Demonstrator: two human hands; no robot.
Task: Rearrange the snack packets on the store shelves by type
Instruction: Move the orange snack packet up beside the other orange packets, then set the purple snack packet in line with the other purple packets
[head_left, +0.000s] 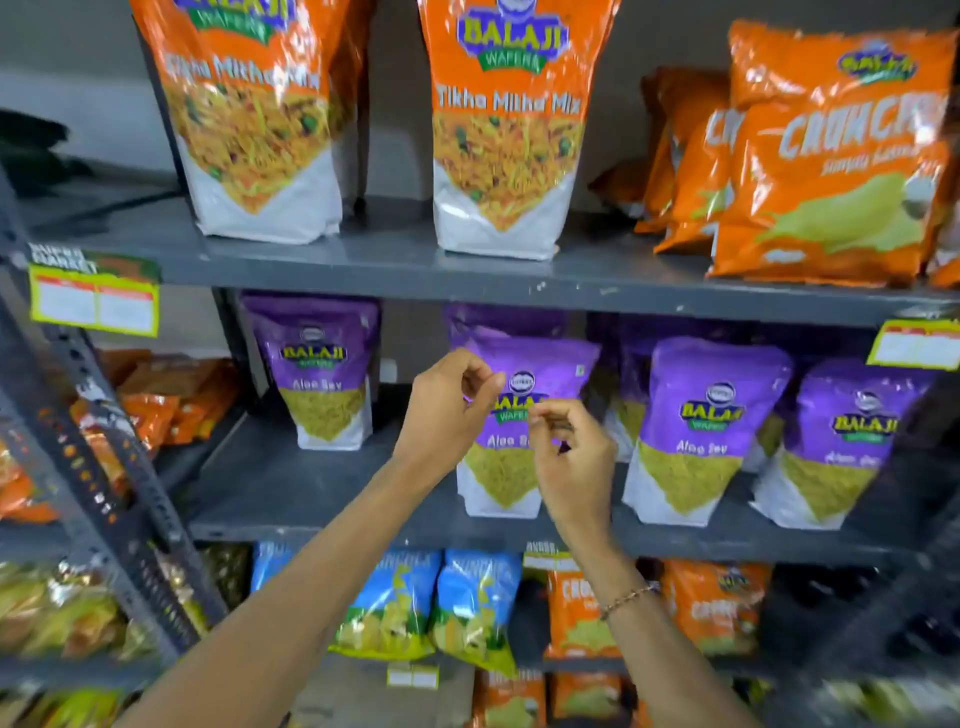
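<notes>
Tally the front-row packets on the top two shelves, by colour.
Orange and white Tikha Mitha Mix pouches: 2
Orange Crunchex bags: 2 clear, more behind partly hidden
Purple Aloo Sev pouches: 4 in front, others behind hidden
Total: 8 clearly countable

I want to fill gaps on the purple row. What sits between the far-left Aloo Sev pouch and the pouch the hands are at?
Nothing: in the head view, bare grey shelf separates the far-left Aloo Sev pouch from the pouch at the left hand and right hand.
</notes>
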